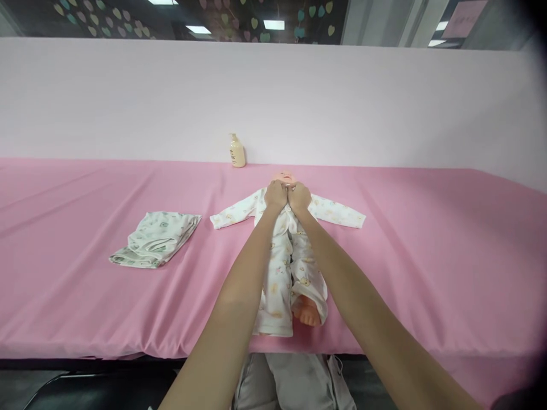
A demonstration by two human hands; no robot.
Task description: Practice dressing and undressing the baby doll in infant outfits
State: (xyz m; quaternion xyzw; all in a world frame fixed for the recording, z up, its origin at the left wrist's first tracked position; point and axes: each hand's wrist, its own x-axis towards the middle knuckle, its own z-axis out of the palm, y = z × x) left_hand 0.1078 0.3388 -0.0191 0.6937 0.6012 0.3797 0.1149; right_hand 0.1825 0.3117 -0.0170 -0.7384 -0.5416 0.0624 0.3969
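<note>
A baby doll (307, 311) lies on its back with its head toward the wall, dressed in a white printed top (339, 214) and matching trousers (277, 285). Both sleeves stretch out sideways. At the neck, my left hand (276, 195) and my right hand (299, 196) are side by side, closed on the front of the top just below the chin. The fingers curl inward, so the exact bit of cloth pinched is hidden. One bare foot pokes out of the right trouser leg; the left leg's cuff covers the other foot. My forearms hide part of the body.
A folded white cloth with green print (160, 239) lies to the left on the pink-covered table (419, 285). Against the white wall (149, 102) at the back stands a cream pump bottle (237, 152). A black chair (98, 390) is below the front edge.
</note>
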